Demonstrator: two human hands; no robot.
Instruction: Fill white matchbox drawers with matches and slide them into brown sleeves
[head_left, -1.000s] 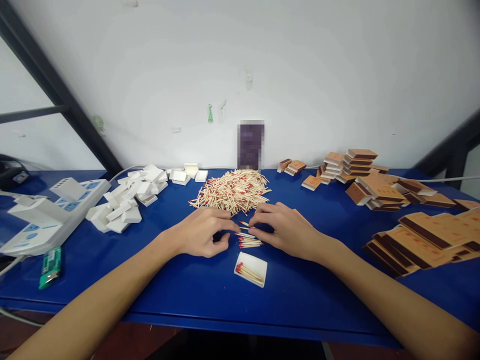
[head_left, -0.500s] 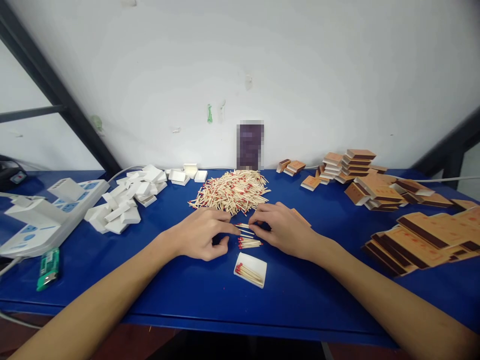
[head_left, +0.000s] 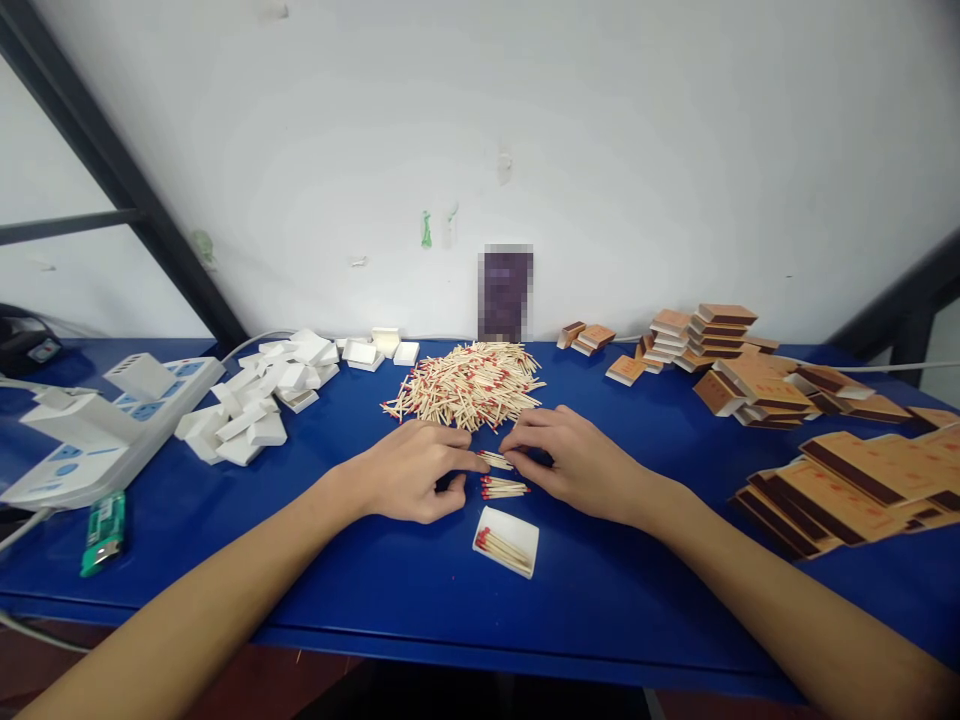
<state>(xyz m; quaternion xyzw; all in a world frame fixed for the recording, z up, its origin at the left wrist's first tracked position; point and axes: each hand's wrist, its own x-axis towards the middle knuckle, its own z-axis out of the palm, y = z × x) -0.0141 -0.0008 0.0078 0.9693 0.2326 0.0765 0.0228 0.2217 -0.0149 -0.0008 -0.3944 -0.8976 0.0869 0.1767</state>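
Note:
Between my two hands, a small row of matches (head_left: 496,460) lies on the blue table. My left hand (head_left: 424,472) rests at its left with the index fingertip at the match heads, thumb apart and nothing held. On the right side, my right hand (head_left: 566,465) has its fingers curled and its fingertips at the matches' plain ends. Just below lies a second small group of matches (head_left: 504,488). Nearer the front edge, a white tray (head_left: 531,535) holds several red-headed matches (head_left: 502,548). Behind my hands rises a large heap of matches (head_left: 472,382).
White trays (head_left: 262,385) are piled at the left, beside a power strip (head_left: 161,425) and a green lighter (head_left: 103,532). Matchbox sleeves and boxes (head_left: 757,385) are stacked on the right. A pixelated dark object (head_left: 505,292) stands against the wall.
The loose matches between my fingertips have drawn closer together into a tighter row. Both hands stay in nearly the same place, and the whole view has shifted slightly.

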